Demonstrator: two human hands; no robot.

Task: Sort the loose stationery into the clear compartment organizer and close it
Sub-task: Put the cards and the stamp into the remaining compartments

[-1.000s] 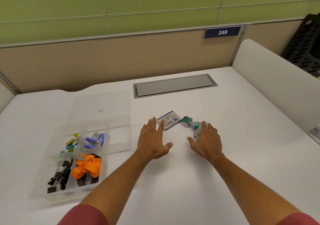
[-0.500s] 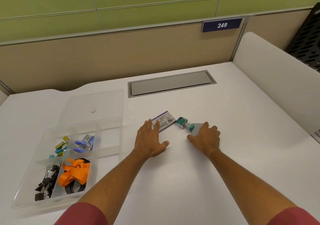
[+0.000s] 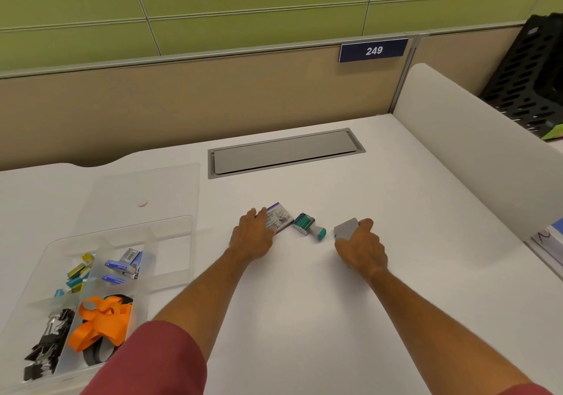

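Two hands on the counter (image 3: 396, 318). Left hand (image 3: 251, 238): fingers flat on small printed box (image 3: 279, 218). Right hand (image 3: 362, 247): fingers curled around grey block (image 3: 345, 228). Teal stamp (image 3: 307, 224) lies between them. Clear organizer (image 3: 170, 260) sits far left, lid open.

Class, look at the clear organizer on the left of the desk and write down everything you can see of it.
The organizer is a clear plastic tray with dividers, standing open on the white desk. Its lid lies flat behind it. The compartments hold black binder clips, an orange ribbon, small coloured boxes and blue staple boxes. The right-hand compartment looks empty. Neither hand touches it.
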